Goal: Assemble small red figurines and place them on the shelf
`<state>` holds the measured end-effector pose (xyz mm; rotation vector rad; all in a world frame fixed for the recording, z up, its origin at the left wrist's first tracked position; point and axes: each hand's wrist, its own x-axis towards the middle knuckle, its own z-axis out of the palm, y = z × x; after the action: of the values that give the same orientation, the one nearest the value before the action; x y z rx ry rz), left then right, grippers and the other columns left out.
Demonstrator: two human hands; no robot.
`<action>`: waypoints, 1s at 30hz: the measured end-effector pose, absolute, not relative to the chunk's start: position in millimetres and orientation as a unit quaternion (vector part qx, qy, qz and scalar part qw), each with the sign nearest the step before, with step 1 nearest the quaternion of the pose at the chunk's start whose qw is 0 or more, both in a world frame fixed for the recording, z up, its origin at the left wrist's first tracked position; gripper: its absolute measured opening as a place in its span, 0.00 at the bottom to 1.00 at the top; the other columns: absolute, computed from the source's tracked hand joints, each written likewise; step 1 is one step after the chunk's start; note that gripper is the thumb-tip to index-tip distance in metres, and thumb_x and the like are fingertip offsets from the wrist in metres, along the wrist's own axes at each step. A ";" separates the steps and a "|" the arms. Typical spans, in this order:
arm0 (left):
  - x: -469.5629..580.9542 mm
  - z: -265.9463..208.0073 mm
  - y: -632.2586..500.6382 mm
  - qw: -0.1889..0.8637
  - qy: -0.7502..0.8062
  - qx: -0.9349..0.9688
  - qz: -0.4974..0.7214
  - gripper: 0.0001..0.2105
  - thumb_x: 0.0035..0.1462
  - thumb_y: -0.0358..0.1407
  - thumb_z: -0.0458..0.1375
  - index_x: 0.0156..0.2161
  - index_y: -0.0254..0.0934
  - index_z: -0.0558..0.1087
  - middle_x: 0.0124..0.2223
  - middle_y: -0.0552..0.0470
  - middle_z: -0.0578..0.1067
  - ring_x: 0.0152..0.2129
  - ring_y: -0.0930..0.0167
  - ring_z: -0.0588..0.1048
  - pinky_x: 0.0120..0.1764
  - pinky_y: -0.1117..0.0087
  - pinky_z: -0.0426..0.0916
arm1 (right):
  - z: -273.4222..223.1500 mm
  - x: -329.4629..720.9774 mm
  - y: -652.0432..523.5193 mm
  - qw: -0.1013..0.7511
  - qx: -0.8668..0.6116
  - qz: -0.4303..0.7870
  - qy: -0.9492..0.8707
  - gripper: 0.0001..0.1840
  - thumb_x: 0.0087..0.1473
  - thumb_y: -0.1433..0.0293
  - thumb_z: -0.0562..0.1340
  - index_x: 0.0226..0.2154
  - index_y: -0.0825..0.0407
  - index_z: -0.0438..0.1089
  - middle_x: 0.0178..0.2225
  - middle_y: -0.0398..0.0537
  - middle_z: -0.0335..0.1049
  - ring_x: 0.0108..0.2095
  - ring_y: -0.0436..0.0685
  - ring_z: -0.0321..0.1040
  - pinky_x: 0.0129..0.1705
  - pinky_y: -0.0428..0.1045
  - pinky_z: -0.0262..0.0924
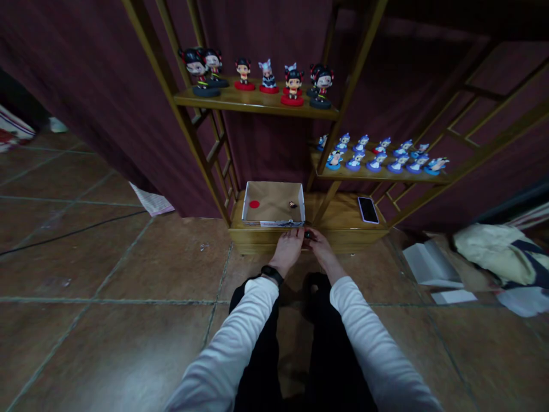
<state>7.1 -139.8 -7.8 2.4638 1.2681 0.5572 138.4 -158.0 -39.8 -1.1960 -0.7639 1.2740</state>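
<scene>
My left hand point(290, 245) and my right hand point(318, 245) meet just in front of the lowest shelf, close to the near wall of an open box. Their fingers are closed together around a small dark object point(307, 234); most of it is hidden, so its kind is unclear. Inside the white-rimmed box point(274, 224), on a brown bottom, lie a flat red disc point(254, 204) at the left and a little dark-and-pale piece point(292, 204) at the right. A dark band is on my left wrist.
Several black-haired and grey-eared figurines point(294, 88) stand on the upper shelf point(257, 103). Several blue-and-white figurines point(376, 162) stand on the right shelf point(386, 175). A phone point(368, 210) lies on the lowest shelf. Opened cardboard point(432, 263) and a cloth bag point(493, 249) are on the floor.
</scene>
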 end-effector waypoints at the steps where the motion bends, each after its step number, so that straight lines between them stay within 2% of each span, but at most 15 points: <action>1: 6.0 -10.9 -138.6 0.177 0.451 0.851 0.204 0.21 0.58 0.26 0.47 0.56 0.32 0.62 0.46 0.36 0.71 0.43 0.60 0.72 0.47 0.63 0.61 | -41.5 138.3 -156.6 0.574 -0.518 0.541 -0.331 0.23 0.34 0.69 0.67 0.39 0.46 0.70 0.40 0.43 0.73 0.40 0.56 0.68 0.43 0.52 0.63; 5: 3.1 -23.6 -131.1 0.285 0.490 0.781 0.261 0.16 0.57 0.30 0.51 0.51 0.35 0.68 0.45 0.40 0.74 0.40 0.63 0.73 0.44 0.67 0.64 | -46.8 138.0 -153.7 0.555 -0.531 0.534 -0.353 0.20 0.36 0.67 0.68 0.38 0.47 0.72 0.38 0.44 0.74 0.40 0.56 0.68 0.46 0.52 0.61; 10: 3.6 -34.8 -118.5 0.402 0.484 0.696 0.347 0.13 0.51 0.28 0.57 0.43 0.35 0.74 0.37 0.45 0.77 0.33 0.67 0.74 0.40 0.68 0.66 | -47.5 136.2 -153.9 0.537 -0.527 0.559 -0.349 0.18 0.38 0.62 0.69 0.35 0.49 0.74 0.38 0.46 0.75 0.41 0.58 0.69 0.46 0.53 0.61; 16: 3.1 -39.3 -115.2 0.406 0.496 0.702 0.311 0.06 0.52 0.30 0.57 0.34 0.33 0.75 0.31 0.47 0.77 0.28 0.70 0.73 0.34 0.71 0.64 | -48.1 135.2 -155.7 0.534 -0.524 0.575 -0.331 0.20 0.35 0.59 0.69 0.33 0.50 0.74 0.36 0.46 0.76 0.38 0.57 0.70 0.42 0.51 0.62; 25: 5.2 -55.3 -110.9 0.454 0.481 0.676 0.325 0.05 0.52 0.29 0.56 0.31 0.32 0.75 0.30 0.50 0.77 0.27 0.72 0.73 0.32 0.74 0.65 | -47.9 135.3 -158.4 0.543 -0.510 0.589 -0.314 0.18 0.34 0.61 0.70 0.32 0.50 0.74 0.33 0.44 0.75 0.34 0.55 0.70 0.40 0.50 0.62; 30: 3.4 -51.6 -113.4 0.431 0.488 0.687 0.322 0.05 0.51 0.27 0.57 0.34 0.33 0.75 0.32 0.49 0.78 0.29 0.71 0.74 0.35 0.72 0.66 | -51.5 134.6 -156.3 0.525 -0.534 0.579 -0.323 0.18 0.34 0.61 0.69 0.32 0.51 0.74 0.31 0.45 0.75 0.33 0.54 0.70 0.38 0.50 0.62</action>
<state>3.4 -113.4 -51.6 1.7130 1.2176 0.8038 134.6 -156.3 -51.5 -1.2769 -0.7738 1.3857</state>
